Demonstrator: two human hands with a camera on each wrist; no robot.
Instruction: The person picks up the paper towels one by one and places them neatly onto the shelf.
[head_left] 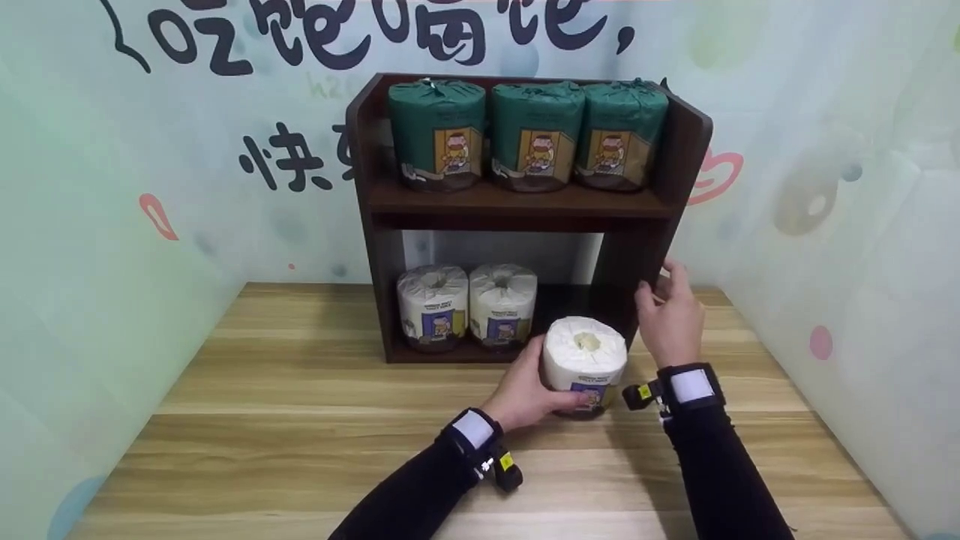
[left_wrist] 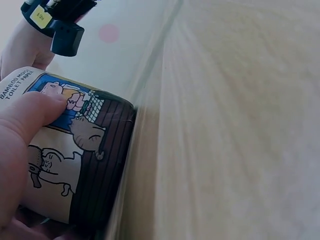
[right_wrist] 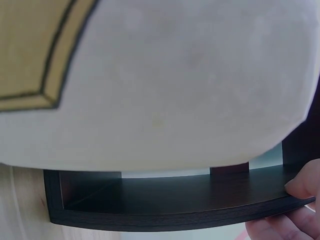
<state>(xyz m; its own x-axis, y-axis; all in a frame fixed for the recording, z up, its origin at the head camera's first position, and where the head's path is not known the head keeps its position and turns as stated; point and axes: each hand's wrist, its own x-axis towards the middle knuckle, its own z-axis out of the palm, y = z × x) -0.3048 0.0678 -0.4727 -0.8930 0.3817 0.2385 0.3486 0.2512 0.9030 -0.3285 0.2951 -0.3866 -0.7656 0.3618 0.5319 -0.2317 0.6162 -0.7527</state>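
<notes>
My left hand grips a white-wrapped toilet paper roll standing in front of the shelf's lower right part. In the left wrist view, the thumb lies across the printed picture on the roll, whose bottom is at the tabletop. My right hand holds the right side panel of a dark brown two-tier shelf. The right wrist view has its thumb on one face of the panel and fingers on the other; the white roll fills the upper part there.
Two white-wrapped rolls stand side by side at the lower tier's left. Three green-wrapped rolls line the upper tier. A wood-grain table lies below, with a printed backdrop behind and at both sides.
</notes>
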